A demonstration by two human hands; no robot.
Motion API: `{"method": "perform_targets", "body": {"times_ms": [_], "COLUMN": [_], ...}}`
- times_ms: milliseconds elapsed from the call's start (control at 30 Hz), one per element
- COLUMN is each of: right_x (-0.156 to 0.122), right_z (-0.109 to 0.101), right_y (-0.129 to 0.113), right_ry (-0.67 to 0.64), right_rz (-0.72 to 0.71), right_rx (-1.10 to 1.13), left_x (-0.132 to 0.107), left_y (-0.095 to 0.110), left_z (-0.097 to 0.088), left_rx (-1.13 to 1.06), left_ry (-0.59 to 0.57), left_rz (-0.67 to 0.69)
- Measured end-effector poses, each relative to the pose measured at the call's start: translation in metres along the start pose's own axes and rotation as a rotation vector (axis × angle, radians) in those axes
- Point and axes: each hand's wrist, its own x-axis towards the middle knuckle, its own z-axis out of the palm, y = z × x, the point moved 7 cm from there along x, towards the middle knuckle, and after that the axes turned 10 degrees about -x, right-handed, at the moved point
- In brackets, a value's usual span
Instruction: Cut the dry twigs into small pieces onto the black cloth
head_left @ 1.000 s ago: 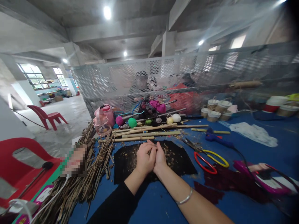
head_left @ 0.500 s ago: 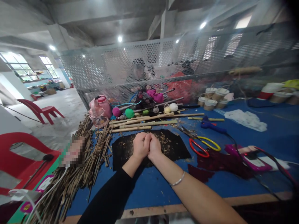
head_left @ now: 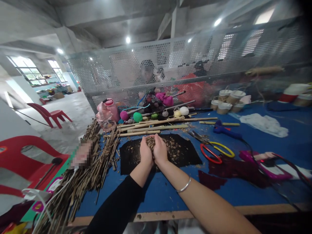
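Observation:
Cupped side by side, my left hand (head_left: 146, 152) and my right hand (head_left: 160, 151) hold a heap of dry brown plant chips (head_left: 151, 142) between the palms. Both hands are above a black cloth (head_left: 187, 154) scattered with more chips. The fingers curl up around the sides of the heap, and their undersides are hidden. Right of the cloth lie scissors (head_left: 211, 153) with one red and one yellow handle. A silver bangle (head_left: 185, 185) is on my right wrist.
Bundled dry twigs (head_left: 80, 182) cover the table's left side. Bamboo sticks (head_left: 156, 127) and yarn balls (head_left: 137, 117) lie behind the cloth. At the right are a blue glue gun (head_left: 225, 130), dark red cloth (head_left: 240, 169) and small pots (head_left: 224, 108). A perforated metal screen (head_left: 117, 71) stands behind, with a person beyond.
My hands were clasped together over the black cloth. Now they have opened upward into a cup, showing the heap of chips. The view has shifted slightly.

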Motion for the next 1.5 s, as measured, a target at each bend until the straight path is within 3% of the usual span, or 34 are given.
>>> {"method": "perform_targets", "body": {"times_ms": [100, 233, 367, 467, 567, 667, 767, 833, 1033, 1200, 1300, 1367, 1500], "right_x": [0.001, -0.002, -0.004, 0.001, 0.009, 0.021, 0.029, 0.029, 0.012, 0.024, 0.029, 0.017, -0.026], "right_z": [-0.001, 0.002, 0.009, 0.012, 0.010, -0.006, -0.031, -0.043, -0.065, -0.108, -0.131, -0.121, -0.063], "right_y": [-0.005, -0.012, -0.011, -0.003, -0.002, -0.006, -0.010, -0.013, -0.021, -0.033, -0.037, -0.040, -0.058], "right_ry": [0.001, -0.010, -0.014, -0.024, -0.068, -0.119, -0.194, -0.276, -0.374, -0.327, -0.294, -0.387, -0.523], "right_rz": [-0.065, -0.177, -0.310, -0.264, -0.211, -0.178, -0.179, -0.272, -0.457, -0.539, -0.486, -0.456, -0.546], "right_rx": [-0.067, -0.172, -0.337, -0.324, -0.329, -0.393, -0.494, -0.791, -1.198, -1.266, -1.274, -1.173, -0.799], "left_x": [-0.006, -0.008, -0.004, 0.002, 0.009, 0.011, 0.009, 0.007, 0.001, 0.004, 0.004, 0.002, -0.002], "left_y": [-0.004, 0.008, 0.017, 0.015, 0.006, 0.000, 0.000, 0.000, 0.001, 0.008, 0.009, 0.007, 0.005], "left_z": [0.006, 0.012, 0.006, 0.004, 0.004, 0.005, 0.006, 0.006, 0.012, 0.005, 0.000, 0.001, 0.009], "left_rx": [-0.084, -0.115, -0.042, -0.016, -0.081, -0.163, -0.179, -0.172, -0.171, -0.207, -0.242, -0.261, -0.316], "left_ry": [-0.007, -0.113, -0.070, -0.013, 0.032, 0.009, -0.038, -0.060, -0.152, -0.114, -0.057, -0.039, -0.051], "left_rz": [-0.093, -0.039, 0.013, -0.026, -0.207, -0.414, -0.510, -0.525, -0.510, -0.492, -0.489, -0.476, -0.436]}}
